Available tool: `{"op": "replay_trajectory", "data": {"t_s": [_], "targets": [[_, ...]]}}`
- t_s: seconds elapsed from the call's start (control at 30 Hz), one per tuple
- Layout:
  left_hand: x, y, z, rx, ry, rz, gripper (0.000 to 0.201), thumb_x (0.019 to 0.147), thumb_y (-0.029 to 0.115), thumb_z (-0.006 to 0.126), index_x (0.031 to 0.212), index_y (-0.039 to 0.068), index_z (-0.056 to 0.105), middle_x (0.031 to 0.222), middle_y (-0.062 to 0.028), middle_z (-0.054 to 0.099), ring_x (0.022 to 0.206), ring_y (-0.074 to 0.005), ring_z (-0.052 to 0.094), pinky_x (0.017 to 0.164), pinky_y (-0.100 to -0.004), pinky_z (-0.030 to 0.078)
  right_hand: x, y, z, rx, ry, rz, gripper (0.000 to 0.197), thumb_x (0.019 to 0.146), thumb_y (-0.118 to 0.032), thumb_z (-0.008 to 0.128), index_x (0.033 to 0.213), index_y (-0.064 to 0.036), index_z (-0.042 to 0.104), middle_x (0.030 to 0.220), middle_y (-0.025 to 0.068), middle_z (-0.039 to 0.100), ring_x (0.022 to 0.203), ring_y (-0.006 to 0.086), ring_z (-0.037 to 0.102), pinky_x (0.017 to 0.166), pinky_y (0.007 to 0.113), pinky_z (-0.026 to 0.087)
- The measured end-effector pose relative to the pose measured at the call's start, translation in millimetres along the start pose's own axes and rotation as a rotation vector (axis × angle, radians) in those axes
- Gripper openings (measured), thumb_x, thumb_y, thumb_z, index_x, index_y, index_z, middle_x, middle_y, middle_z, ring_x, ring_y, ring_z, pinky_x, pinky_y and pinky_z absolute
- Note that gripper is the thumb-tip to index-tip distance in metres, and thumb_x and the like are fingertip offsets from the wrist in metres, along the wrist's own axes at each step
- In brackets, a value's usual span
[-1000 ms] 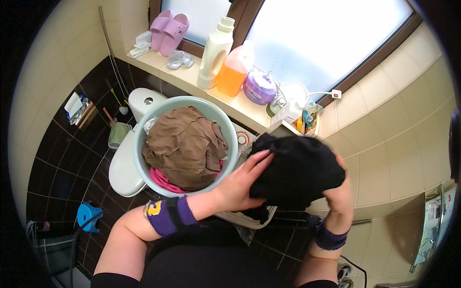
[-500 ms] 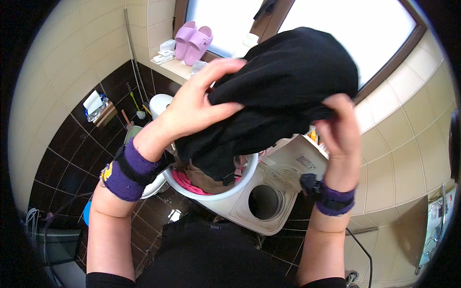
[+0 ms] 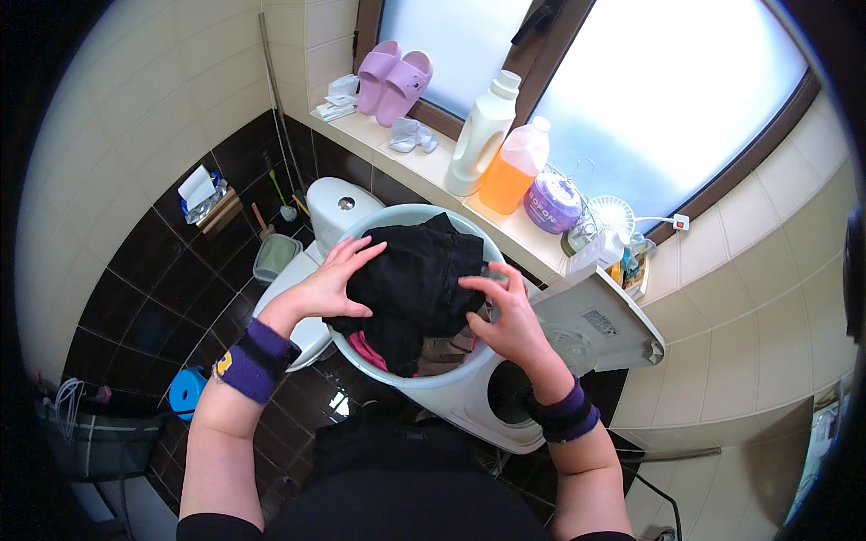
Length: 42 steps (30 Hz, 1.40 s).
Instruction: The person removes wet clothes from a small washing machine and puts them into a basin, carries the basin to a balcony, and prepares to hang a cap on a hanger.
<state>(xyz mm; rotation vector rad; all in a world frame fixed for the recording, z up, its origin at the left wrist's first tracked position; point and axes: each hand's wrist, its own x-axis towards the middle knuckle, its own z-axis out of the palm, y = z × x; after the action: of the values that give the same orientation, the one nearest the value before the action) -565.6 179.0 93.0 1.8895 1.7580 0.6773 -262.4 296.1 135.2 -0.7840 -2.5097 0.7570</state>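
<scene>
A crumpled black garment [image 3: 415,270] lies on top of other clothes in a light blue basin [image 3: 410,383]. Brown cloth [image 3: 446,353] and a bit of pink cloth [image 3: 368,353] show under it. At the garment's left side rests my left hand [image 3: 325,288], its thumb and fingers spread apart on the fabric. My right hand [image 3: 510,311] is at the garment's right edge, with fingers bent and a gap between thumb and forefinger. Neither hand visibly grips the cloth. Each wrist wears a purple band.
The basin sits over a white twin-tub washing machine [image 3: 451,413] with its lid [image 3: 600,325] raised. Left of it stands a toilet [image 3: 338,206]. The windowsill holds lilac slippers [image 3: 394,83], a white bottle [image 3: 483,135], an orange-filled jug [image 3: 514,171] and a small fan [image 3: 612,221].
The black garment has come down from in front of the window into the basin. Both hands have lowered with it and loosened, and the sill's bottles now show.
</scene>
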Motion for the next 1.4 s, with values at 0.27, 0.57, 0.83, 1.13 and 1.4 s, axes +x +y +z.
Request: {"op": "replay_trajectory", "data": {"t_s": [0.27,0.57,0.83,1.13,1.4], "targets": [[22,-6,66,-0.159,-0.012,-0.287,0.091,0.075,0.056,0.071,0.149,0.032,0.026,0.153,-0.0325,0.006,0.139,-0.0554,0.009,0.113,-0.0569,0.018,14,21,86,-0.157,0.113,-0.053,0.071,0.075,-0.04,0.075,0.139,-0.032,0.046,0.151,0.0241,0.021,0.134,0.055,0.023,0.103,0.066,0.028],[28,-47,102,-0.016,-0.077,-0.221,0.097,0.069,0.051,0.075,0.149,0.03,0.026,0.154,-0.0309,0.001,0.138,-0.0563,0.008,0.114,-0.0559,0.016,2,33,122,-0.317,-0.033,0.084,0.072,0.074,-0.041,0.075,0.139,-0.0336,0.046,0.154,0.0215,0.015,0.137,0.0545,0.016,0.101,0.068,0.03],[6,12,89,-0.007,0.188,-0.195,0.092,0.068,0.018,0.077,0.148,0.019,0.031,0.154,-0.0259,0.011,0.14,-0.0481,0.015,0.114,-0.0505,0.021,-55,101,41,0.489,0.305,0.276,0.03,0.086,-0.018,0.067,0.114,-0.0085,0.065,0.113,0.0145,0.064,0.105,0.0254,0.062,0.091,0.036,0.049],[29,137,148,0.029,0.2,0.2,0.047,0.068,0.002,0.063,0.114,0.01,0.062,0.133,-0.0149,0.05,0.13,-0.0386,0.041,0.107,-0.05,0.033,-203,305,88,0.324,-0.106,0.827,0.034,0.084,-0.027,0.067,0.11,-0.0054,0.067,0.099,0.0121,0.069,0.092,0.0251,0.065,0.083,0.035,0.05],[54,156,252,-0.187,-0.062,0.244,0.041,0.07,0.004,0.065,0.11,0.01,0.063,0.13,-0.0132,0.053,0.126,-0.0343,0.046,0.103,-0.0449,0.04,-239,418,221,0.259,-0.619,0.949,0.052,0.082,-0.031,0.069,0.126,-0.005,0.059,0.13,0.0172,0.057,0.122,0.0335,0.052,0.104,0.037,0.04]]}}
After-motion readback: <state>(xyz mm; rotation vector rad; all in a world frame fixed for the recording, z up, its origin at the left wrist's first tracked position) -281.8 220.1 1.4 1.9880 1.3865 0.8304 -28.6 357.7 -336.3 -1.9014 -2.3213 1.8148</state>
